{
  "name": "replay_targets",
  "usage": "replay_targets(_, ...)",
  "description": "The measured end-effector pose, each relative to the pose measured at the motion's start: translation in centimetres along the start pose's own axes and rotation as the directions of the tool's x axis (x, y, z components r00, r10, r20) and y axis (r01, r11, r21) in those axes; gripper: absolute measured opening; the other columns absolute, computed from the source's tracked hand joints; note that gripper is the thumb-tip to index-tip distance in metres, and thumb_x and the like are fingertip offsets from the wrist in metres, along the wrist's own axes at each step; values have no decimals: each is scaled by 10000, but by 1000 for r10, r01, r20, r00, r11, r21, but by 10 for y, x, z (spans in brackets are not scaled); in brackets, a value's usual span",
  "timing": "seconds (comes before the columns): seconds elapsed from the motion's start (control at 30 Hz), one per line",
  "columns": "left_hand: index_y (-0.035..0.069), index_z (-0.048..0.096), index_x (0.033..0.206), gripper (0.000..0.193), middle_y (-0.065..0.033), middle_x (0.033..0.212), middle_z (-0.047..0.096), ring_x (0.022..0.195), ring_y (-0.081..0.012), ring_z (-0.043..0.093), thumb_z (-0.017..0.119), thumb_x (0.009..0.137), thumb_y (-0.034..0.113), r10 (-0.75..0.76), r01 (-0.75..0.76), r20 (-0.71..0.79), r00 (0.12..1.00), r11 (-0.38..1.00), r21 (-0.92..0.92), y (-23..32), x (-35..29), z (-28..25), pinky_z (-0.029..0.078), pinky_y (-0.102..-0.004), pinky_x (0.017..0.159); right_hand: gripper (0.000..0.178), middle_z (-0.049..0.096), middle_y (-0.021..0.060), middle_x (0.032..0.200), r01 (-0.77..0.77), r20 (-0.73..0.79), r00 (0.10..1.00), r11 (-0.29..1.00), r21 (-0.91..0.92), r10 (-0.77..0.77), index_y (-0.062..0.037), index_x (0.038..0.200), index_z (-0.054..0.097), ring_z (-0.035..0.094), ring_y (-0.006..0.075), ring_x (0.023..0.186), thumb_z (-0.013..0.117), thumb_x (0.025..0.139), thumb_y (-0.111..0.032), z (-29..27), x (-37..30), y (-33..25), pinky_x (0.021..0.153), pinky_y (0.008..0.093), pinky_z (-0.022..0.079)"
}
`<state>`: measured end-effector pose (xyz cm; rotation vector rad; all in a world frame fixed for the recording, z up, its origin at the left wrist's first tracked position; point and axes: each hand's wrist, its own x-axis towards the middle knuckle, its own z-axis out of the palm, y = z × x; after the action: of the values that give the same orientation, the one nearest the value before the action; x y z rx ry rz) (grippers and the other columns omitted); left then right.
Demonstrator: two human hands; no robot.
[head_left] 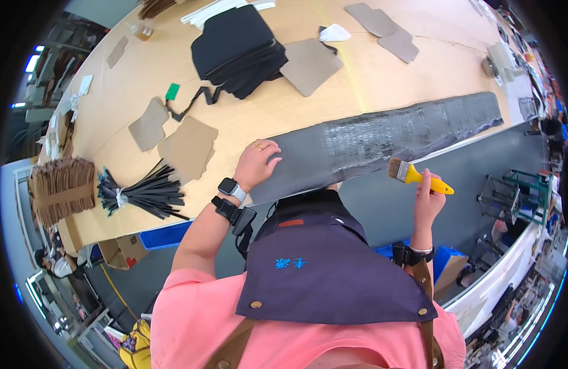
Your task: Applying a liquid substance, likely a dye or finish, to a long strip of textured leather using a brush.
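Note:
A long dark grey sheet (pixel 302 150) of flexible material lies along the near edge of the table, its middle and right part shiny and wet-looking. On its left end rests my left hand (pixel 257 163), fingers laid on the surface and thumb apart, gripping nothing. My right hand (pixel 426 200) is closed around the yellow handle of a paintbrush (pixel 413 174). The brush is off the table's front edge, just below the sheet, its bristles pointing left and apart from it.
Beyond the sheet sit a stack of black pieces (pixel 234 49), several brown card pieces (pixel 188 147) and a green tag (pixel 172 91). At the left are a tied bundle of black strips (pixel 151 192) and stacked brown pieces (pixel 62 190). A green metal rack (pixel 524 197) stands right.

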<state>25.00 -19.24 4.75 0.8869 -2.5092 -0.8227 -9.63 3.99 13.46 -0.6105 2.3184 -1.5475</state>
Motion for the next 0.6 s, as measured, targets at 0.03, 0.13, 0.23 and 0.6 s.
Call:
replay_targets(0.03, 59, 671, 947, 196, -84, 989, 666, 995, -289, 621, 742, 776, 124, -11, 11, -2, 1000, 1000, 9, -4, -6, -4, 509, -381, 865, 229, 534, -27, 635, -2, 13, 1000, 1000, 6, 2, -21, 903, 666, 451, 17, 551, 657, 962, -242, 5, 0, -4, 499, 179, 336)
replay_targets(0.13, 61, 669, 948, 234, -81, 999, 662, 1008, -291, 616, 765, 751, 146, 71, -71, 62, 996, 997, 7, -11, -19, -13, 506, -383, 874, 229, 526, -30, 637, 2, 66, 998, 1000, 22, -4, -15, 912, 666, 448, 16, 557, 658, 962, -239, 20, -1, -11, 502, 179, 331)
replay_targets(0.23, 63, 666, 948, 263, -86, 1042, 648, 1063, -291, 597, 777, 734, 169, 207, -206, 135, 969, 978, -20, -8, -25, -9, 498, -395, 902, 227, 529, -32, 644, 12, 88, 996, 1000, 3, -12, -11, 917, 670, 456, 19, 563, 664, 958, -234, 32, -3, -17, 510, 182, 337)
replay_targets(0.6, 64, 668, 1015, 308, -94, 1100, 628, 1109, -277, 570, 750, 733, 159, 465, -481, 270, 843, 877, -6, 0, 6, -7, 463, -407, 976, 170, 518, -58, 656, 206, 217, 954, 978, 20, -205, -30, 926, 676, 445, 3, 574, 669, 953, -198, 84, -13, -34, 518, 174, 331)
